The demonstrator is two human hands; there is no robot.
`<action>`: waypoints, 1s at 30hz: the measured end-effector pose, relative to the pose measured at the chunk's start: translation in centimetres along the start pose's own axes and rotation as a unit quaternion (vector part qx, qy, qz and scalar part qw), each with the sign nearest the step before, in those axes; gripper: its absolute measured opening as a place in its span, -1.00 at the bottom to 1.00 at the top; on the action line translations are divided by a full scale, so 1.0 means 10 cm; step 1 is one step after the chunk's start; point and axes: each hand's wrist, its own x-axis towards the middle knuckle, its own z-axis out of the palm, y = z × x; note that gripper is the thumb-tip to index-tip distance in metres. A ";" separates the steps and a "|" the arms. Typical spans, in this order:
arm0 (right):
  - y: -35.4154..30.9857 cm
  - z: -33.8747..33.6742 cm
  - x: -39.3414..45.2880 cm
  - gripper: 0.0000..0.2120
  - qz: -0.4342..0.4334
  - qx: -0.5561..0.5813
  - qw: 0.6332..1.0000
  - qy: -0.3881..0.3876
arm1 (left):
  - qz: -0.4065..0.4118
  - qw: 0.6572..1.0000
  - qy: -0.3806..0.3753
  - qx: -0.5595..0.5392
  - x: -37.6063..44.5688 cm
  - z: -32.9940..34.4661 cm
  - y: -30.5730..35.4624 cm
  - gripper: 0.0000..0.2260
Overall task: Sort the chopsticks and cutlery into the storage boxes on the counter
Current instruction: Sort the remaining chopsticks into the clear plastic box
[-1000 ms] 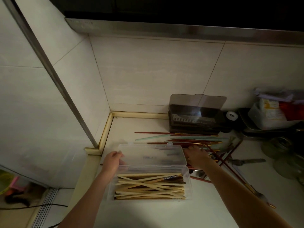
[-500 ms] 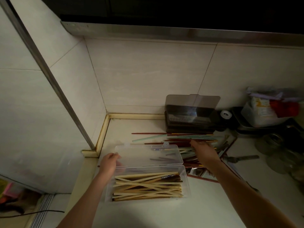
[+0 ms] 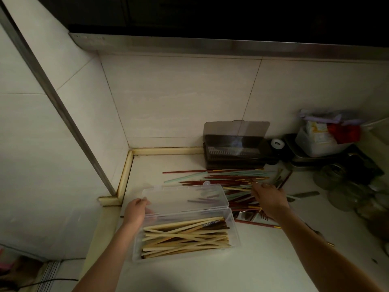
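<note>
pinching the left edge of the clear lid (image 3: pixel 185 197), the left hand (image 3: pixel 135 209) reaches in from the lower left with its forearm stretched over the counter (image 3: pixel 263 268) and holds the lid raised on the clear storage box (image 3: pixel 235 232), which is filled with pale wooden chopsticks (image 3: pixel 185 237) lying lengthwise and crossing one another. right of the box the right hand (image 3: pixel 268 198) lies palm down on the loose pile of red and pale green chopsticks (image 3: pixel 229 179) – fingers bent onto the sticks, though i cannot tell whether they grip any – and behind that pile, against the tiled wall, a dark storage box (image 3: pixel 233 154) stands with its smoky lid tipped up.
</note>
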 end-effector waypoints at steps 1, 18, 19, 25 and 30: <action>0.00 -0.01 -0.01 -0.70 -0.015 -0.009 1.000 -0.009 | 0.000 1.000 -0.001 -0.003 0.01 0.00 -0.01 -0.75; -0.30 -0.14 -0.24 -0.59 -0.083 0.154 0.968 0.181 | -0.003 1.000 -0.009 -0.005 -0.01 0.00 0.02 -0.76; -0.40 -0.15 -0.33 -0.60 -0.143 0.183 0.955 0.186 | -0.002 1.000 -0.009 -0.005 0.00 0.00 0.02 -0.76; -0.93 0.01 -0.74 -0.66 -0.415 0.178 0.888 0.086 | -0.007 1.000 -0.008 -0.001 -0.02 -0.01 0.01 -0.76; -1.01 0.01 -0.75 -0.66 -0.356 0.278 0.889 0.076 | -0.011 1.000 -0.009 -0.012 -0.06 -0.02 0.04 -0.78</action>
